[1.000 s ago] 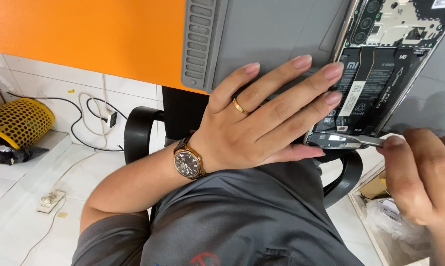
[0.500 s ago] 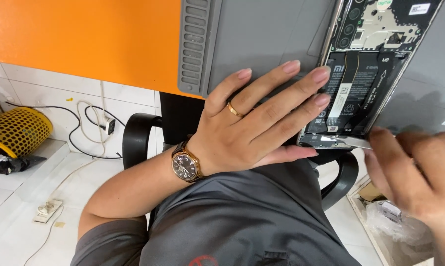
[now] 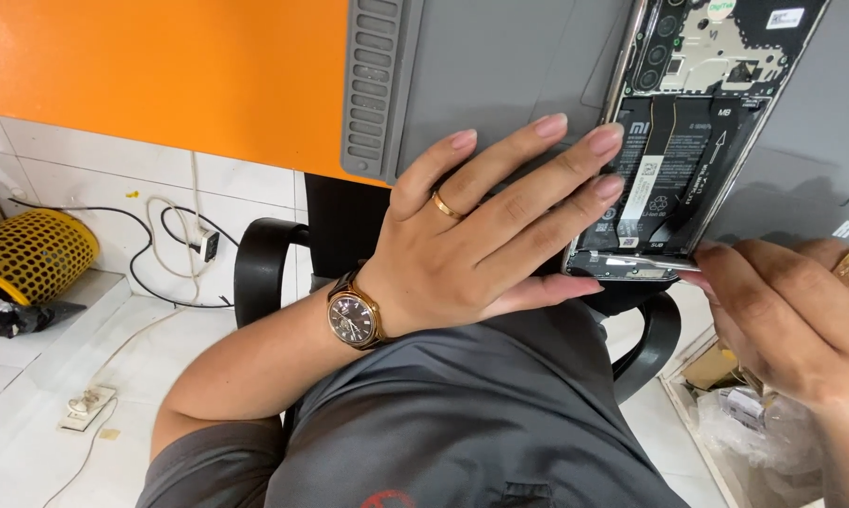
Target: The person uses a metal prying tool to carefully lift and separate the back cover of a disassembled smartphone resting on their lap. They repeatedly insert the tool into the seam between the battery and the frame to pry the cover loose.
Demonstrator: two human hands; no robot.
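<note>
Opened phone [image 3: 688, 141] lies on the grey mat [image 3: 499, 75]. Left hand [image 3: 481, 235] rests flat and unclenched just beside the phone; right hand [image 3: 791, 320] pinches a thin tool [image 3: 690, 265] at the phone's lower edge.

The desk [image 3: 161, 75] is bright orange, and a grey ribbed work mat [image 3: 499, 75] covers its near edge. On the mat lies an opened phone [image 3: 688, 141], black inside with a silver frame and a pale shield plate at its top. The left hand [image 3: 471, 235] wears a gold ring and a gold wristwatch [image 3: 354, 318] with a brown dial. The wall tiles [image 3: 245, 188] are white, and the basket [image 3: 31, 256] is yellow mesh.
</note>
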